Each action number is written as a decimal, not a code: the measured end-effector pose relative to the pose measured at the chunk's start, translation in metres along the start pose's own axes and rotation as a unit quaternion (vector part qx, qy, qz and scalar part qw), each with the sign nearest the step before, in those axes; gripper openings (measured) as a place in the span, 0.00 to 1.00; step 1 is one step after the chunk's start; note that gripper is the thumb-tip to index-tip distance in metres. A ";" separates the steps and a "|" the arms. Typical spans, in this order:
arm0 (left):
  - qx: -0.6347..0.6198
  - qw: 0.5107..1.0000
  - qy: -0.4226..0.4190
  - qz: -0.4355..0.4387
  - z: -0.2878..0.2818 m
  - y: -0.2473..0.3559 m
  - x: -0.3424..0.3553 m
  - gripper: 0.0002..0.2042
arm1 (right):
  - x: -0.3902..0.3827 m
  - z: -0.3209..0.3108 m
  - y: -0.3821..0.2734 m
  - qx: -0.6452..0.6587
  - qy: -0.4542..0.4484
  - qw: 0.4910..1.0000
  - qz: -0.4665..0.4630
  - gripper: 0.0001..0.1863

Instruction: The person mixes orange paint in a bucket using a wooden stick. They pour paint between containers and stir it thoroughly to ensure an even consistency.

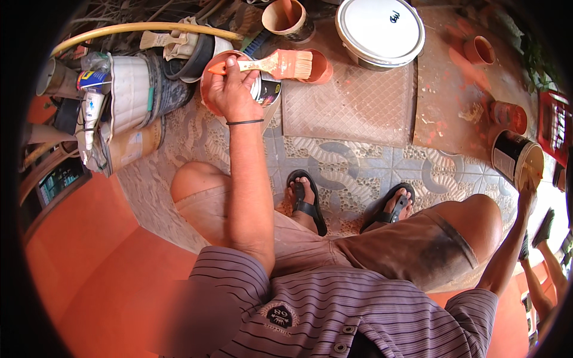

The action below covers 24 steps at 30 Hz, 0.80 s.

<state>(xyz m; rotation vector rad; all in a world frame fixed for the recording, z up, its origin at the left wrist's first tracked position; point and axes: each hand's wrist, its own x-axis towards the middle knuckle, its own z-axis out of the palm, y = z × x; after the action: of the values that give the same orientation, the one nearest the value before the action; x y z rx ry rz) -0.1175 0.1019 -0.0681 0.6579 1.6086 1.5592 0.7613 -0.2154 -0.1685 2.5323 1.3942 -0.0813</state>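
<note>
My left hand (234, 92) grips a paintbrush (286, 63) with an orange-coated base and pale bristles, held sideways over containers. Under it are an orange-stained container (212, 89) and a dark-labelled can (268, 91); an orange tub (321, 74) lies behind the bristles. At the far right my right hand (527, 194) is closed on a tilted paint can (506, 155) with a dark label, its fingers partly hidden at the rim. A small orange-smeared jar (507, 116) sits just beyond that can.
A white lidded bucket (379, 27), stained pot (286, 21) and orange cup (480, 49) sit on or by flat boards (346, 113). Stacked buckets (131, 89) and a yellow hose (143, 28) crowd the left. At right are a red crate (552, 125) and another person's legs (537, 280).
</note>
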 end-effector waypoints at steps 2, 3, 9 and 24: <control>0.000 1.000 -0.003 -0.003 -0.002 0.000 0.001 0.13 | 0.000 0.001 -0.005 0.004 -0.004 1.000 0.011 0.26; 0.000 1.000 -0.004 -0.004 -0.005 0.000 0.002 0.13 | 0.000 0.001 -0.010 0.009 -0.012 1.000 0.017 0.26; -0.008 1.000 -0.024 0.000 -0.020 -0.001 0.012 0.14 | -0.002 0.000 -0.025 -0.001 -0.040 0.998 0.041 0.26; 0.004 0.990 -0.138 0.019 -0.032 -0.022 0.052 0.26 | -0.032 -0.104 -0.084 0.001 0.095 0.995 0.026 0.26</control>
<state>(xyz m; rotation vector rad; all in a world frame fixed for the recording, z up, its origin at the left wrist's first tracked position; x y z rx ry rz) -0.1697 0.1233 -0.1010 0.8715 1.4036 1.4186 0.6661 -0.1730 -0.0784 2.6344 1.3924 0.1736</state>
